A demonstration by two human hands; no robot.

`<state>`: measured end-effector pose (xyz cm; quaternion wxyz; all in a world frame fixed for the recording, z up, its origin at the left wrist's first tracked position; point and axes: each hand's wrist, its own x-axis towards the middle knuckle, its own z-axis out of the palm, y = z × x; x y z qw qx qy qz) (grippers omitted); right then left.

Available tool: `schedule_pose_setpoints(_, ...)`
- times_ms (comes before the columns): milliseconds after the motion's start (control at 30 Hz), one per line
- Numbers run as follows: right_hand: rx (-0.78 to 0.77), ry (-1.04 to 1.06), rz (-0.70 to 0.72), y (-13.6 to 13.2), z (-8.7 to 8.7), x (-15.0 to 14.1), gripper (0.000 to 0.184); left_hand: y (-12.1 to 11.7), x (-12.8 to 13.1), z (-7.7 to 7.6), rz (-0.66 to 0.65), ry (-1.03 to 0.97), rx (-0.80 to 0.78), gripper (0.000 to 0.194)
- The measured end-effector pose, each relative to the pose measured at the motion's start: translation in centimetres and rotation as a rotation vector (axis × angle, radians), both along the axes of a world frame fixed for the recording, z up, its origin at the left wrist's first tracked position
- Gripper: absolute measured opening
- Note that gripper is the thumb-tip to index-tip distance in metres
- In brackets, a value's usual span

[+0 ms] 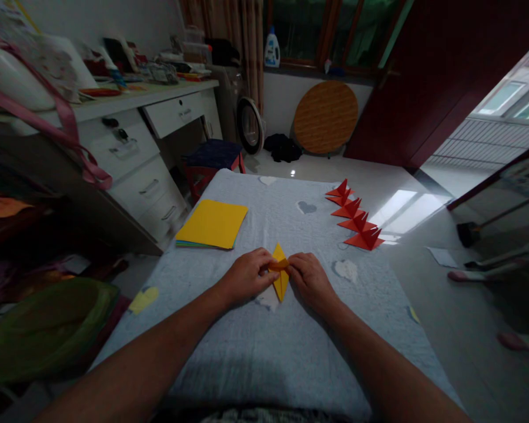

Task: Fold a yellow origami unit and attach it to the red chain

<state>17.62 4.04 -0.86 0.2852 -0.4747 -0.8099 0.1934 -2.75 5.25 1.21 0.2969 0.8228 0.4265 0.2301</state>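
A yellow sheet of origami paper, folded into a narrow diamond, lies on the cloth-covered table between my hands. My left hand pinches its left edge near the middle, thumb and fingers on the paper. On the opposite edge, my right hand grips a raised flap with its fingertips. A crosswise fold shows between the two hands. To the left rests a stack of square paper, yellow on top with green and blue edges below. Several red folded paper pieces stand in a row at the right.
The table wears a pale blue cloth with heart patterns. Beyond its far left corner is a stool by a white desk. A green-rimmed basket stands at the left. A round wooden board leans on the far wall.
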Motion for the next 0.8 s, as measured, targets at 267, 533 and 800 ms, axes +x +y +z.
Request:
schedule_pose_setpoints(267, -0.026, 0.143, -0.187, -0.5, -0.4, -0.4, 0.025, 0.5, 0.9, -1.1, 0.240, -0.008, -0.028, 0.011)
schedule_pose_setpoints(533, 0.120, 0.021, -0.045, -1.6, 0.8, -0.8, 0.017, 0.3, 1.3, -0.9, 0.314, -0.009, -0.075, 0.026)
schedule_pose_setpoints(800, 0.004, -0.151, -0.045, -1.7, 0.9, -1.0, 0.019, 0.0, 1.0, -1.3, 0.310, 0.057, 0.043, 0.019)
